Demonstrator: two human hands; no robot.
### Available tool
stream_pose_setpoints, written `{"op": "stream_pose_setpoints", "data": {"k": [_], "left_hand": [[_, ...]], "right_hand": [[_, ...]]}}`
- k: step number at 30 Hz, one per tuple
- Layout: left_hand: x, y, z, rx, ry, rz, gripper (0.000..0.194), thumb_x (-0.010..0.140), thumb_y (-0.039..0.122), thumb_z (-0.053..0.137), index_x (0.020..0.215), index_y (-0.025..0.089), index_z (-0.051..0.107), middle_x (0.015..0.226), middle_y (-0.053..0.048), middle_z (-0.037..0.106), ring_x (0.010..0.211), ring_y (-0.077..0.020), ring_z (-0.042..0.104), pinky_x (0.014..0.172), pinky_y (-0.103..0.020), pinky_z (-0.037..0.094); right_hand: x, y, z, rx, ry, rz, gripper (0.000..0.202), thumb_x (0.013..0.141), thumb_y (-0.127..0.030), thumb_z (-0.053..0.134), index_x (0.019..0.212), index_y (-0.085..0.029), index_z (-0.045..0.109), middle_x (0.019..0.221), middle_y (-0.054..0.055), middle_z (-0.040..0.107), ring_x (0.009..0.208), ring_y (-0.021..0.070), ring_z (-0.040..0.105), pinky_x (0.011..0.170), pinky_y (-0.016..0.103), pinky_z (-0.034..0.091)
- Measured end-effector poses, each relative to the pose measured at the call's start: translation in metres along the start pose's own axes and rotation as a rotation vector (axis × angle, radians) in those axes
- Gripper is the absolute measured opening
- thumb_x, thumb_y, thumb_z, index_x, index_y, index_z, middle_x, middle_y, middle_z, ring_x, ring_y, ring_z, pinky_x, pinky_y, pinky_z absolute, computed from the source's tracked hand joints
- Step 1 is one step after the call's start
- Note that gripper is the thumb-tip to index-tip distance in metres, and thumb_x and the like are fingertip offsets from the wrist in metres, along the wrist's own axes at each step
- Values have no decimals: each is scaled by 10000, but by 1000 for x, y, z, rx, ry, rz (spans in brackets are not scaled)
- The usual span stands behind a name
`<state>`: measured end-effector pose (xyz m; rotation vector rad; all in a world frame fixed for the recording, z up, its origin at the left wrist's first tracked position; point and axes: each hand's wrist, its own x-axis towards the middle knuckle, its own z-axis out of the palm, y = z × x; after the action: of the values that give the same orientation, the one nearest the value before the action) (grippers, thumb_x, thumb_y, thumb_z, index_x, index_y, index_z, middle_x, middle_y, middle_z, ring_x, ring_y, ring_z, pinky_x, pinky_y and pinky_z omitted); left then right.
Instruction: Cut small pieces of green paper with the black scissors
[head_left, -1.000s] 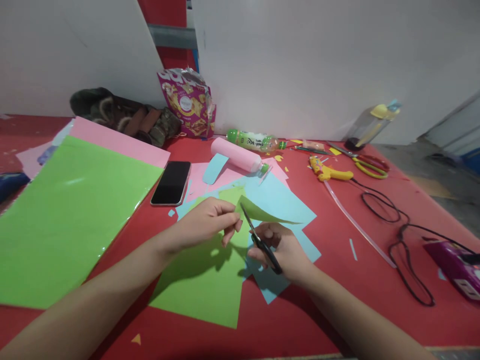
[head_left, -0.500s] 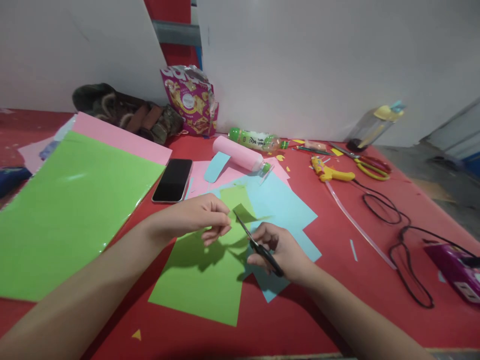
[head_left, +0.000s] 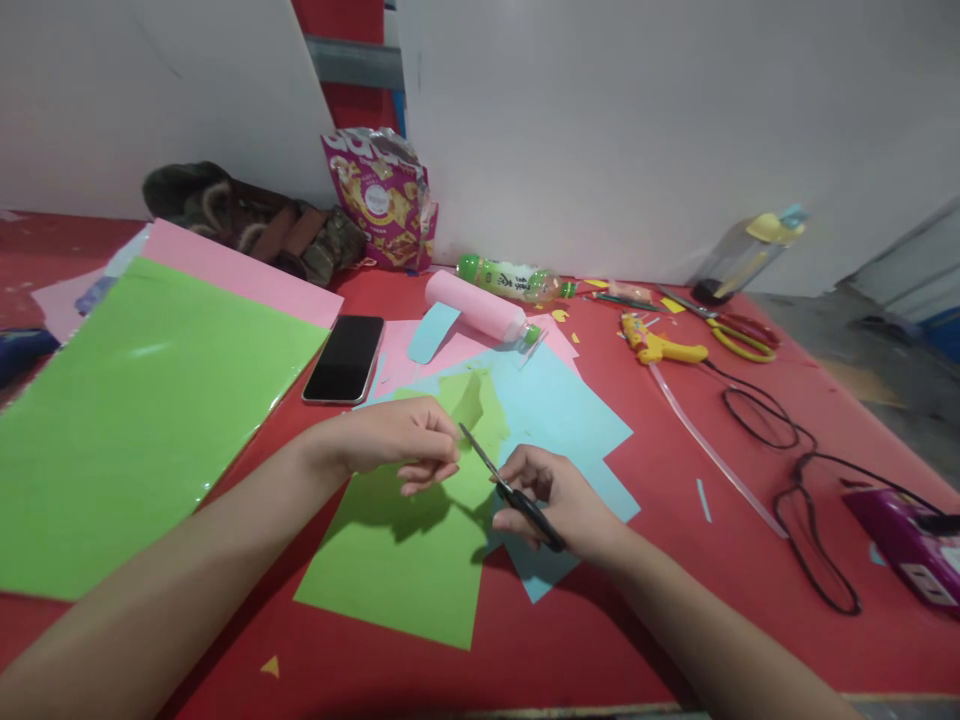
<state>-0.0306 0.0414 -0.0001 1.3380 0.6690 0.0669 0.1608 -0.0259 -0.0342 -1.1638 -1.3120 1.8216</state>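
My right hand (head_left: 551,500) grips black-handled scissors (head_left: 529,512), whose blades look closed and point up and left toward my other hand. Its fingers curled in a pinch, my left hand (head_left: 420,445) is just left of the blade tip; what it holds, if anything, is too small to make out. Beneath both hands is a green sheet (head_left: 405,570), partly over light blue paper (head_left: 577,420). A small green piece (head_left: 470,402) lies beyond the scissor tip, with tiny green scraps around it.
A phone (head_left: 343,360) and a large green pack (head_left: 150,430) are at left. Behind stand a pink-wrapped bottle (head_left: 480,308), a green bottle (head_left: 514,278) and a snack bag (head_left: 382,200). At right are a yellow glue gun (head_left: 660,345), its cable, pliers (head_left: 742,335) and a purple box (head_left: 907,550).
The small green piece has come away from the scissor blades and dropped onto the papers beyond. The scissor tip has moved slightly left, closer to my left hand.
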Motion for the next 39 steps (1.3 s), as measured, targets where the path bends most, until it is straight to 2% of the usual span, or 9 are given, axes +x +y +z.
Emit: {"op": "stream_pose_setpoints", "data": {"k": [6, 10, 13, 20, 26, 29, 33, 36, 39], "left_hand": [[4, -4, 0, -16, 6, 25, 231, 677, 108, 418, 464, 125, 505, 295, 66, 389, 290, -48, 382, 330, -145, 270], [8, -6, 7, -12, 9, 12, 228, 692, 126, 413, 487, 121, 514, 314, 64, 403, 316, -48, 403, 358, -141, 303], [12, -7, 15, 9, -1, 6, 218, 685, 121, 406, 495, 121, 513, 320, 67, 400, 319, -45, 393, 373, -143, 316], [20, -11, 32, 126, -44, -19, 203, 638, 92, 366, 496, 126, 506, 347, 49, 425, 334, -48, 396, 386, -150, 307], [21, -14, 37, 202, -37, -48, 195, 626, 105, 356, 499, 132, 501, 359, 41, 427, 341, -62, 416, 399, -166, 323], [20, -12, 34, 249, 18, -44, 187, 638, 112, 362, 545, 130, 524, 380, 37, 442, 369, -73, 442, 415, -172, 331], [19, -9, 32, 284, 163, -5, 183, 687, 130, 353, 605, 135, 517, 414, 40, 442, 404, -81, 453, 442, -182, 336], [20, -9, 36, 277, 240, 42, 134, 707, 131, 366, 676, 147, 495, 462, 45, 463, 448, -86, 463, 483, -192, 358], [23, -12, 43, 278, 265, 127, 133, 729, 129, 358, 695, 148, 485, 509, 38, 499, 497, -89, 478, 528, -198, 368]], "right_hand": [[1, 0, -1, 20, 71, -59, 377, 544, -349, 714, 713, -188, 418, 451, -120, 421, 290, 28, 389, 298, 148, 282], [2, -1, -2, 54, 154, -204, 395, 573, -323, 697, 811, -204, 404, 569, -93, 430, 447, 59, 468, 438, 194, 365], [3, -1, -2, 95, 190, -249, 431, 580, -260, 697, 859, -227, 370, 666, -67, 458, 575, 82, 497, 548, 228, 396], [1, -1, 2, 88, 158, -207, 443, 564, -167, 693, 847, -227, 358, 702, -60, 455, 626, 87, 505, 572, 225, 382], [-1, -4, 4, 37, 133, -174, 428, 550, -102, 682, 816, -218, 368, 681, -63, 452, 597, 79, 455, 561, 213, 359], [1, -3, 3, 52, 195, -164, 418, 556, -108, 665, 823, -221, 364, 668, -70, 448, 568, 77, 446, 537, 212, 347], [4, 0, 0, 112, 313, -200, 373, 597, -142, 631, 840, -226, 360, 674, -71, 456, 556, 69, 438, 521, 200, 335], [5, 1, -1, 148, 362, -218, 369, 601, -153, 627, 844, -230, 359, 684, -71, 460, 550, 64, 427, 499, 189, 322], [5, 0, 0, 164, 386, -201, 389, 586, -163, 636, 847, -230, 354, 684, -71, 453, 534, 61, 414, 481, 185, 314]]}}
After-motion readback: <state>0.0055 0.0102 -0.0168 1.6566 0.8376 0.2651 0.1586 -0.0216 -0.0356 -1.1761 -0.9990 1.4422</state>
